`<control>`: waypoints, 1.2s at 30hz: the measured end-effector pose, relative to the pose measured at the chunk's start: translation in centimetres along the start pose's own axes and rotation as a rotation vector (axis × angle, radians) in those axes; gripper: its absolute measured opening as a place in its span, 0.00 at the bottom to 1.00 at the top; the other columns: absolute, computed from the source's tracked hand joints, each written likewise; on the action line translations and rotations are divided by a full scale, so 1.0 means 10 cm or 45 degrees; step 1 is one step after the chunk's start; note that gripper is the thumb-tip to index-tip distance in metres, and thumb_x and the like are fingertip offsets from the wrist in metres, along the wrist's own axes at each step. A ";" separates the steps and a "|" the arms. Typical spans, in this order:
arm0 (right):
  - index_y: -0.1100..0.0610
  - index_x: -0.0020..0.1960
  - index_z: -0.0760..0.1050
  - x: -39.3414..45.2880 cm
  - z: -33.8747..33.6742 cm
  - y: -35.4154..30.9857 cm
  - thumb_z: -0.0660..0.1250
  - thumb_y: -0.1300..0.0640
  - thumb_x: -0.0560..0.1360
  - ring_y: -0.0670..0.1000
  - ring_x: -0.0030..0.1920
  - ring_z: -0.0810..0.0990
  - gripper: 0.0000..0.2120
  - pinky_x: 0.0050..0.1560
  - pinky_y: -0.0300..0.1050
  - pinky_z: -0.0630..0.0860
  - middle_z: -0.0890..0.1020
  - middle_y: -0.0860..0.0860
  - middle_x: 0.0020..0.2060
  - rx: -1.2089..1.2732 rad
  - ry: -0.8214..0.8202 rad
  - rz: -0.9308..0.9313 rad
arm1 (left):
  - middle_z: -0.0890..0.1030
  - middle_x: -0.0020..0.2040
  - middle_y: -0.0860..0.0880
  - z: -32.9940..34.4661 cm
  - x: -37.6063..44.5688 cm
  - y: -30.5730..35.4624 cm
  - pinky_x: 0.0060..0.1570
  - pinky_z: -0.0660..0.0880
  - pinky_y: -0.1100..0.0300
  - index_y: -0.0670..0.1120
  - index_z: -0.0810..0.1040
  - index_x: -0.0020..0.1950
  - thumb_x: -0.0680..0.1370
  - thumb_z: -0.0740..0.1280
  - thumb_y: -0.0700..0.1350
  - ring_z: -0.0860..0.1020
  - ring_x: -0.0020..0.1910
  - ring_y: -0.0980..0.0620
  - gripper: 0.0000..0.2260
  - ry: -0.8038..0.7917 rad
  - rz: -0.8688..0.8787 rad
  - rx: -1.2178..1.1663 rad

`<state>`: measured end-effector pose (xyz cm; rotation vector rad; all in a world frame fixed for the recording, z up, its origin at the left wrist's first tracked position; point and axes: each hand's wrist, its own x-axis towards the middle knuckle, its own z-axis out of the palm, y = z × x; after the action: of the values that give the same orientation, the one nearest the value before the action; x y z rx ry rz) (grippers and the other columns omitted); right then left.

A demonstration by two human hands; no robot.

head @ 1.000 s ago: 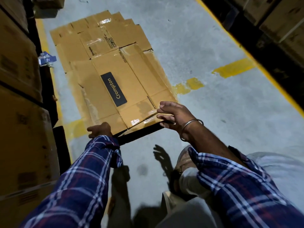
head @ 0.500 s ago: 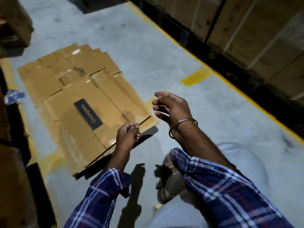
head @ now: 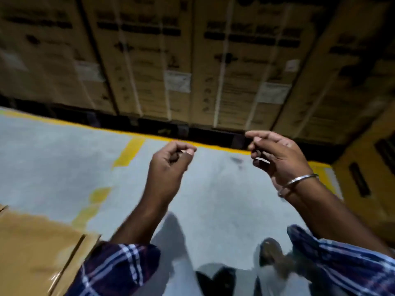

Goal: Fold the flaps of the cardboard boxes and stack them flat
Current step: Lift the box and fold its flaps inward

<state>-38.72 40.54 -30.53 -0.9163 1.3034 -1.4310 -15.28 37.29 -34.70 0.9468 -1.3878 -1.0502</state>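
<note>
Both hands hang empty in mid-air over a warehouse floor (head: 53, 159): the left hand (head: 168, 165) has its fingers loosely curled with thumb near forefinger, holding nothing, and the right hand (head: 277, 154), a metal bangle (head: 299, 182) on its wrist, is likewise loosely curled around nothing. The flattened cardboard (head: 36, 251) lies on the floor at the lower left edge of view, beside the left sleeve (head: 119, 268) and well apart from either hand; only a corner of it shows, with one crease line visible, so how many sheets are in the pile cannot be told. Ahead, beyond a yellow floor line (head: 64, 122), stands a row of tall strapped cartons (head: 192, 60), blurred. No unfolded box is in sight here.

The step in hand looks like a turn away from the pile to fetch the next box. Doing it well would likely mean taking the next box by two opposite edges, pressing its flaps in along the existing creases rather than across them, and laying it square on the pile so the edges line up and the stack does not slide.
</note>
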 end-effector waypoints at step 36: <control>0.46 0.74 0.71 0.62 -6.80 -0.40 0.77 0.51 0.73 0.61 0.74 0.65 0.32 0.74 0.60 0.63 0.71 0.56 0.72 -1.795 1.223 0.259 | 0.79 0.40 0.56 5.61 -1.47 -0.85 0.41 0.77 0.59 0.56 0.79 0.54 0.78 0.69 0.50 0.79 0.36 0.56 0.06 -1.220 -0.357 0.135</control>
<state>-105.70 52.60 -37.05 -0.8259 3.1767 -0.5584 -70.20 53.49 -47.38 0.7359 -2.1311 -1.7886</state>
